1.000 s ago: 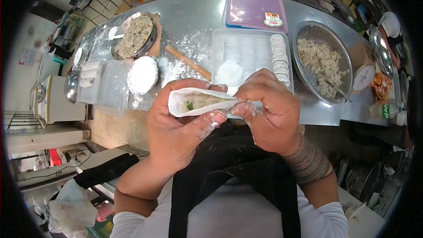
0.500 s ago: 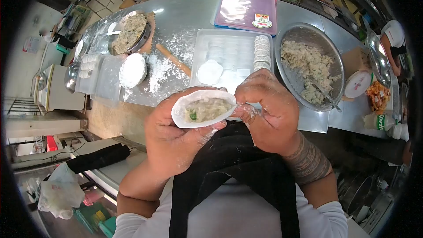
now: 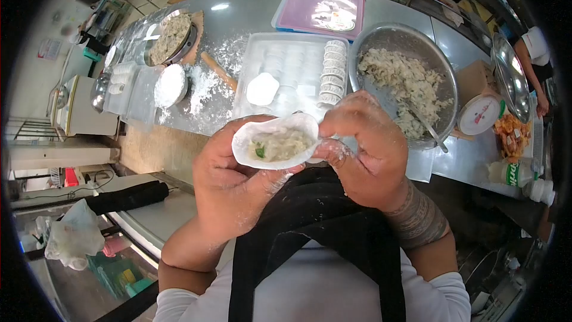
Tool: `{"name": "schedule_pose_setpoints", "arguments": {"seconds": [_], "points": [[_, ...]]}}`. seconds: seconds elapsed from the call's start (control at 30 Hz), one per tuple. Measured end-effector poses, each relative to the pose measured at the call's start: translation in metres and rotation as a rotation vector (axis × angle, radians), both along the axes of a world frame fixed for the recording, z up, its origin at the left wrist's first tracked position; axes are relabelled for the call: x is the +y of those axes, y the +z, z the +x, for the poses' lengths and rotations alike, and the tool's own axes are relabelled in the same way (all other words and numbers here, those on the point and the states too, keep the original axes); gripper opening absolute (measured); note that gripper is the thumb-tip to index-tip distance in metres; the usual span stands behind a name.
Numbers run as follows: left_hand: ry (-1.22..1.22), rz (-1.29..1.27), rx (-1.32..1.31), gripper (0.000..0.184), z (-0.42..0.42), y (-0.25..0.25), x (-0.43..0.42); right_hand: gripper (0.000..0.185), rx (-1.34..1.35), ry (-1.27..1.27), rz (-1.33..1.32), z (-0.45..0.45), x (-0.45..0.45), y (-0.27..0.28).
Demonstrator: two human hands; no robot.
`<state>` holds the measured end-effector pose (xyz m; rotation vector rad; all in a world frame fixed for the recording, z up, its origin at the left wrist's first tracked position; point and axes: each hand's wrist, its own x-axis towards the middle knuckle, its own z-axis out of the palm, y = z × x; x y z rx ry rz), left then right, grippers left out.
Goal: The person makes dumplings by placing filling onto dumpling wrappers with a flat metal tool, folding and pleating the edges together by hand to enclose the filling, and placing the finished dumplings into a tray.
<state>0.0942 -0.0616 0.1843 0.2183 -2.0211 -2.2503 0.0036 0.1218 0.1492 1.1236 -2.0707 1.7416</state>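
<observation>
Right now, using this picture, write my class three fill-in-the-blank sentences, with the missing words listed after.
1. The left hand cradles a wrapper; the leafy piece in its filling is ____.
2. In the picture, the rolling pin lies to the ____ of the tray.
3. The apron's colour is ____.
Missing words: green; left; black.

I count 2 bare hands, left hand (image 3: 229,170) and right hand (image 3: 369,155), on 1 filled wrapper (image 3: 277,143). Worktop (image 3: 256,0): 1 large bowl (image 3: 428,49) toward right end, 1 spoon (image 3: 428,125) inside; 1 small bowl (image 3: 192,42) by far left corner. 1 rolling pin (image 3: 218,70). 1 purple lid (image 3: 313,7), far edge. Mid-worktop, 1 clear tray (image 3: 289,34): 1 loose wrapper (image 3: 262,89), 1 row pleated dumplings (image 3: 333,72), roughly 8.
</observation>
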Motion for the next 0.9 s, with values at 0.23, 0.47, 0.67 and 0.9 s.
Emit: {"name": "schedule_pose_setpoints", "arguments": {"seconds": [0.23, 0.47, 0.67, 0.9], "points": [[-0.064, -0.027, 0.126, 0.053, 0.001, -0.009, 0.022, 0.015, 0.026, 0.122, 0.000, -0.006, 0.024, -0.009], [-0.051, -0.026, 0.131, 0.047, 0.009, -0.011, 0.034, 0.012, 0.034, 0.164, 0.012, -0.005, 0.034, -0.007], [-0.045, -0.041, 0.104, 0.045, 0.020, -0.009, 0.034, 0.014, 0.024, 0.124, 0.024, -0.003, 0.033, -0.003], [-0.033, 0.035, 0.129, 0.049, 0.019, -0.006, 0.029, 0.015, -0.008, 0.183, 0.015, 0.000, 0.023, -0.003]]}}
